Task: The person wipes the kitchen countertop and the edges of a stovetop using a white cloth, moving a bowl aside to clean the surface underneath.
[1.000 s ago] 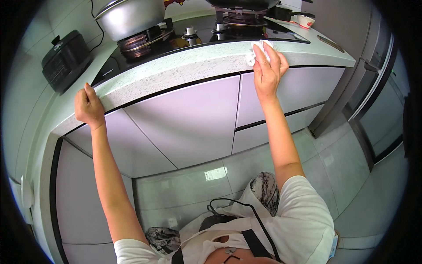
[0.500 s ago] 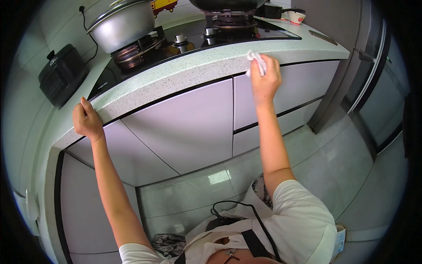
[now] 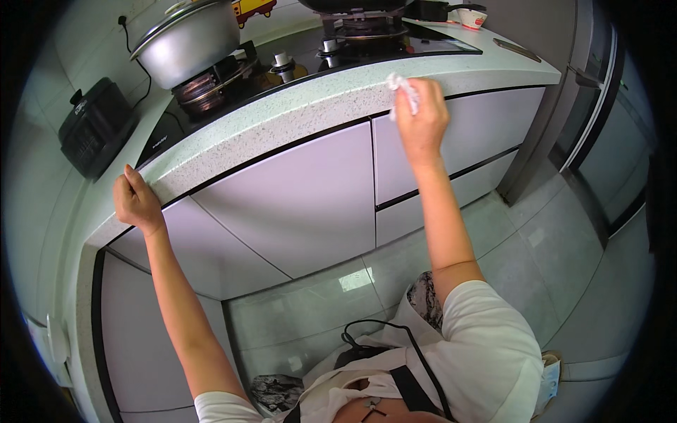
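Observation:
My right hand [image 3: 423, 120] is closed round a crumpled white cloth [image 3: 403, 92], at the front edge of the pale speckled countertop [image 3: 282, 115]. Part of the cloth sticks out past the thumb side; the rest is hidden in my fingers. On the left, my left hand [image 3: 137, 200] makes a fist at the counter's edge, thumb side up. Nothing shows in it. Below both hands are the white cabinet fronts [image 3: 289, 204].
Behind the edge lies a black glass gas hob [image 3: 303, 56] carrying a large silver pot [image 3: 190, 46] and a dark wok [image 3: 352, 4]. A black appliance [image 3: 97, 128] stands at the left wall. A knife [image 3: 516, 50] and a small cup [image 3: 472, 17] lie toward the right.
My right hand and the cloth have shifted slightly left and up along the counter edge. My left fist stays at the edge, and the view has tilted a little.

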A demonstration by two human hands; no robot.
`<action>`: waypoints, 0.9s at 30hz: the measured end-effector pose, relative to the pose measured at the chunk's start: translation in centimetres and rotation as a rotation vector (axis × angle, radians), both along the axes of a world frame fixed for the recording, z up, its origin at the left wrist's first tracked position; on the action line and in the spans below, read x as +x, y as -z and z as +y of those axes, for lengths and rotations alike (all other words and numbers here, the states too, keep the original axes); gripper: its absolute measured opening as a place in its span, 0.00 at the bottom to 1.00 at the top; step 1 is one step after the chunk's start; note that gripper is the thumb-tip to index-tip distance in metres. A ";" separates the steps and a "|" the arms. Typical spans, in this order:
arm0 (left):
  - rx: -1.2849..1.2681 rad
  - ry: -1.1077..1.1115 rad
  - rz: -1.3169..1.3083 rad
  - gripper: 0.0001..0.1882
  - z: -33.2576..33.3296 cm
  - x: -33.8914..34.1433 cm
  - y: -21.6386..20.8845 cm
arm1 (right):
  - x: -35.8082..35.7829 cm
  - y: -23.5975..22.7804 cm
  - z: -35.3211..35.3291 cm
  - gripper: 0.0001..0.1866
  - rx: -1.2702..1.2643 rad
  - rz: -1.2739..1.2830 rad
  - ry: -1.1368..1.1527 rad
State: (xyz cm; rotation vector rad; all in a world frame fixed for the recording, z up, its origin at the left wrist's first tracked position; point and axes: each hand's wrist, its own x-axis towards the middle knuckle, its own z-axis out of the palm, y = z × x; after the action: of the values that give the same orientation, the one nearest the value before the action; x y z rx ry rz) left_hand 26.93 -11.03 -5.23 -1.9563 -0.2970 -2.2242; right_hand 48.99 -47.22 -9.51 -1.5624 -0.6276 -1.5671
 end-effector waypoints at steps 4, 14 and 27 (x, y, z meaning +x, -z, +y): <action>0.044 -0.008 -0.011 0.21 -0.1 0.3 -0.1 | 0.6 0.1 -0.9 0.08 0.066 0.018 0.045; 0.031 -0.039 0.008 0.20 0.6 0.5 0.1 | -5.4 0.2 8.2 0.05 -0.237 -0.230 -0.211; 0.032 -0.047 0.001 0.20 0.2 0.5 -0.1 | 6.5 -2.0 -9.2 0.10 0.044 0.094 0.299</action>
State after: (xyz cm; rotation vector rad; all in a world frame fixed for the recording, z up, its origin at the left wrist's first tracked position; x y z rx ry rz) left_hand 27.41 -10.81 -5.11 -1.9141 -0.3030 -2.1853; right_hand 55.52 -56.38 -7.54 -1.7465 -0.3150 -1.6986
